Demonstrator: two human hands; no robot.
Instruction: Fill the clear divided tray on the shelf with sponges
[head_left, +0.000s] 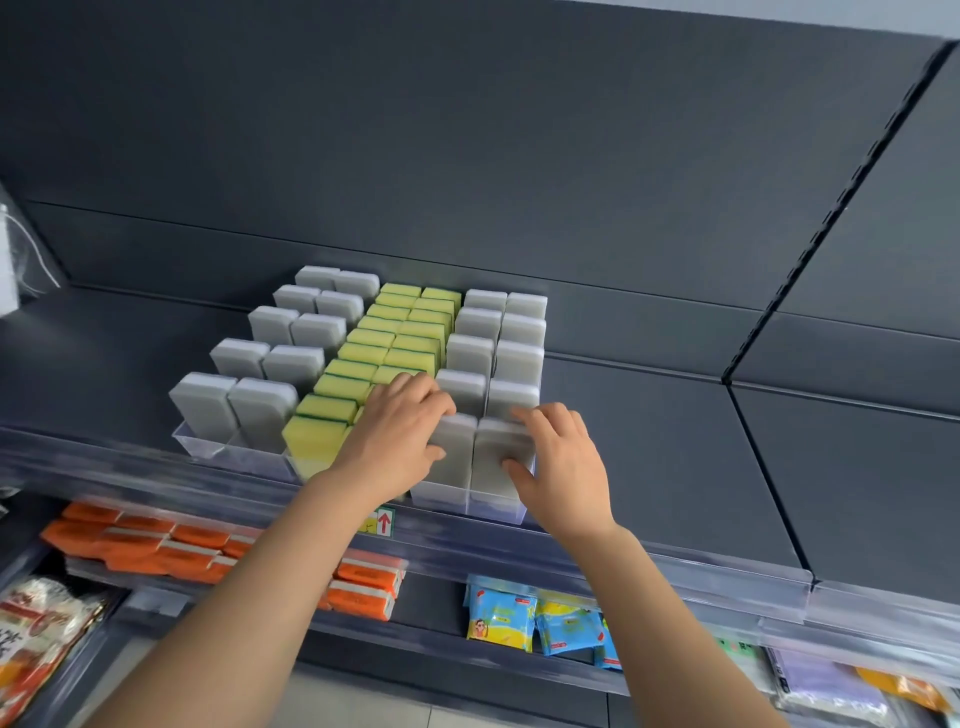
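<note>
The clear divided tray (483, 504) sits at the front of the dark shelf (649, 426), just behind the clear rail (675, 566), and it looks all but full. Yellow sponges (395, 332) run down the middle lanes, with grey sponges (249, 364) standing upright in pairs on either side. Both hands are on the front-right pair. The left hand (397, 436) has its fingers curled over the top of the inner front sponge (454, 447), thumb on the near face, so that's a pinch. The right hand (563, 467) does the same on the outer front sponge (496, 447), bent fingers over the top edge and thumb pressed to the front (that sponge is smeared with blur, so the exact seating is hard to call). This reads as the last two pieces being settled in.

Here's the danger: the sponges stand far taller than the tray's low walls. An uneven push could tip one backward into the row behind and knock that row over too. Foam squashes as well, so a sponge jammed down may spring back up or sit crooked. Too hard a shove could slide the whole tray back. A tug the other way could drag it against the rail, above the orange packs (156, 545) and blue packets (501, 621) on the shelf below.
</note>
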